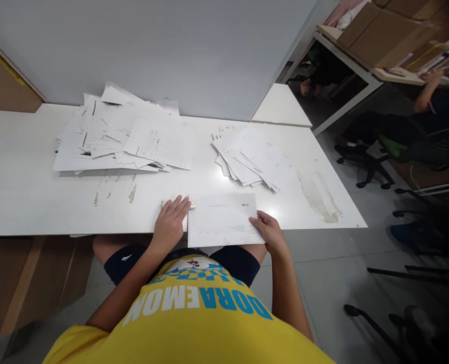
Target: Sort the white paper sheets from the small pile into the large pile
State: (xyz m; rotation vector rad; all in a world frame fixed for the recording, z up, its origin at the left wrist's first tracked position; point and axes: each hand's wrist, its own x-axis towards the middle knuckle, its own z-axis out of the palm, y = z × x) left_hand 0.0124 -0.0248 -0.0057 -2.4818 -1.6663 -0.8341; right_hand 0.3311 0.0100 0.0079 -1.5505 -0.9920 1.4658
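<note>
"Hands first: how is the left hand [169,222] placed?"

"Flat, palm down, near the front edge of the white worktop [31,202]. Its fingers lie close together, the tips at the left edge of a printed sheet [224,220]. A small yellowish strip [162,204] shows beside those fingers, mostly covered, so I can't tell what it is."

"And the right hand [268,231]?"

"Pinching the sheet's right edge, thumb on top and fingers curled underneath."

"Where exactly is that sheet?"

"Between the two hands, right in front of the wearer, its near edge jutting past the worktop's front edge over the lap. It carries a small dark mark towards the upper right and faint lines of print lower down. Whether other sheets lie beneath it, I can't tell."

"What's behind it?"

"Two piles of paper, apart from each other. The larger, messy pile [106,126] is on the left, with a lined page [158,144] covered in writing on top. The smaller pile [247,156] is fanned out, just beyond the sheet."

"Anything around those?"

"A grey partition [152,50] stands along the back, and a brownish stain [318,197] marks the worktop's right end. Off to the right, cardboard boxes [383,35] sit on another desk [398,76], with a co-worker's arm [425,96] near them. The wearer has on a yellow T-shirt [197,328] lettered DORAEMON."
</note>
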